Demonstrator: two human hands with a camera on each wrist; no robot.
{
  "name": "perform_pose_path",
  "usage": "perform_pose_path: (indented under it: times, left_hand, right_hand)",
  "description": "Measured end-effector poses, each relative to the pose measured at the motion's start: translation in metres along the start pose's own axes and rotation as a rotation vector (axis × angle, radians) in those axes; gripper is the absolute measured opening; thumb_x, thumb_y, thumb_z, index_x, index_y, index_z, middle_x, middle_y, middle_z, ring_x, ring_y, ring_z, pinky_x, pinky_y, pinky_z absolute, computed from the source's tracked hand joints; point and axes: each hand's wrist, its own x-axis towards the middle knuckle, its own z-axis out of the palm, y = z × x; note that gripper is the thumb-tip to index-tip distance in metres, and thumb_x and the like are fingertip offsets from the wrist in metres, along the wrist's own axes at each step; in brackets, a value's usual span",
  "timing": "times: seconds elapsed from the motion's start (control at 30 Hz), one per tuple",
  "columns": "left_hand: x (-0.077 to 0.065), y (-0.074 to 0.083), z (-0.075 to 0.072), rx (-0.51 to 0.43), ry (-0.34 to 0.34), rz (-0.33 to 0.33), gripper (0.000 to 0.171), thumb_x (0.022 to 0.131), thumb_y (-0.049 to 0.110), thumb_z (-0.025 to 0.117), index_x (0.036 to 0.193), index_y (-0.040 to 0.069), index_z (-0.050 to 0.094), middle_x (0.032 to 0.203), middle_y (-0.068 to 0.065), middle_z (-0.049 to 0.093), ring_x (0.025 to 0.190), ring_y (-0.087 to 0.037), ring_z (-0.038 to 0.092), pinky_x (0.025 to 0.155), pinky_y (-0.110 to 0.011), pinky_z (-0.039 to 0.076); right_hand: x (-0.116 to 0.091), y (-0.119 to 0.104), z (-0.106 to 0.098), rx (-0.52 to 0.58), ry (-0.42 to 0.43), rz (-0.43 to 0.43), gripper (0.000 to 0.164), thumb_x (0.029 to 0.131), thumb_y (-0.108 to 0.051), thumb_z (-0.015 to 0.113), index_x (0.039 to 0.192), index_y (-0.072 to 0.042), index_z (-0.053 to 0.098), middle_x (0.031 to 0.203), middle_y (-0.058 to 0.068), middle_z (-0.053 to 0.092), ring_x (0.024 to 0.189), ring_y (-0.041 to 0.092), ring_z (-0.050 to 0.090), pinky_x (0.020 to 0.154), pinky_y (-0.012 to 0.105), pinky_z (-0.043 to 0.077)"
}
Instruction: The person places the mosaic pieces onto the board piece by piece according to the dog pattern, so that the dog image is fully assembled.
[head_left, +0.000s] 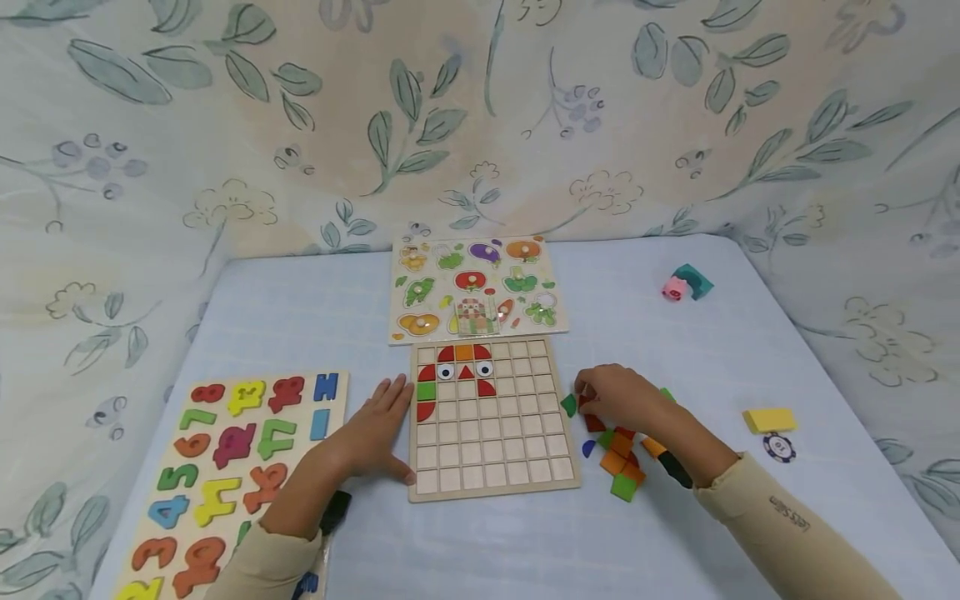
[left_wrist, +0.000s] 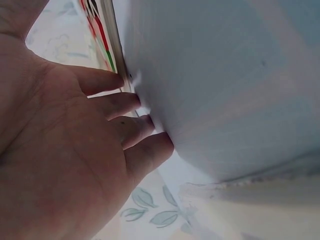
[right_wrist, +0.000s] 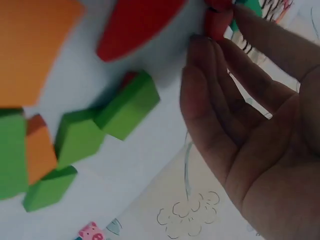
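A wooden grid board (head_left: 495,497) lies flat, its upper left cells filled with red, orange and green pieces and two eye pieces. Along its left edge rests my left hand (head_left: 375,429), thumb and fingers spread, fingertips on the table right at the edge (left_wrist: 125,82). To the right of the board, my right hand (head_left: 618,396) pinches a small red block (right_wrist: 217,22) between thumb and fingertips. A green triangle (head_left: 569,405) lies just left of that hand. Below it is a loose pile with orange blocks (head_left: 617,454) and a green block (head_left: 623,487).
A vegetable puzzle board (head_left: 480,258) sits behind the grid, with a small picture card (head_left: 476,317) on it. At left is a number puzzle (head_left: 247,375). A pink pig figure (head_left: 674,288), a yellow block (head_left: 772,419) and a round chip (head_left: 779,447) lie to the right.
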Motion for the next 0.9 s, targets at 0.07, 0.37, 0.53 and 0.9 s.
perform_pose_path:
  times: [0.07,0.37,0.53,0.9]
  left_hand:
    - [0.0,0.0,0.0,-0.008,0.0,-0.003,0.124,0.051,0.041,0.085,0.146,0.012,0.011,0.153,-0.005,0.003,0.139,-0.028,-0.003,0.108,-0.049,0.018]
    - [-0.001,0.001,-0.001,-0.015,-0.003,-0.023,0.126,0.049,0.041,0.085,0.146,0.013,0.011,0.153,-0.003,0.002,0.139,-0.026,-0.004,0.108,-0.049,0.018]
    - [-0.003,0.001,-0.001,-0.028,0.003,-0.03,0.126,0.048,0.04,0.086,0.146,0.014,0.011,0.153,-0.003,0.002,0.139,-0.027,-0.004,0.107,-0.05,0.019]
    - [-0.001,-0.001,-0.001,-0.016,-0.007,-0.021,0.126,0.049,0.043,0.084,0.147,0.016,0.009,0.153,-0.001,0.0,0.139,-0.025,-0.005,0.108,-0.049,0.018]
  right_hand:
    - [0.0,0.002,0.002,0.019,0.013,-0.016,0.019,0.081,-0.017,0.068,0.098,-0.011,0.061,0.082,-0.001,0.057,0.072,0.015,0.051,0.061,0.025,0.049]
    - [0.008,-0.011,-0.002,0.165,0.111,-0.157,0.01,0.086,-0.014,0.062,0.091,-0.014,0.053,0.078,-0.002,0.06,0.067,0.014,0.053,0.059,0.024,0.048]
    - [0.018,-0.045,0.008,0.292,0.087,-0.332,0.01,0.083,-0.016,0.066,0.087,-0.018,0.057,0.08,-0.009,0.06,0.073,0.009,0.055,0.066,0.024,0.048]
    - [0.036,-0.085,0.033,0.217,0.126,-0.345,0.017,0.076,-0.021,0.074,0.083,-0.016,0.059,0.07,-0.012,0.058,0.066,0.005,0.053,0.062,0.021,0.046]
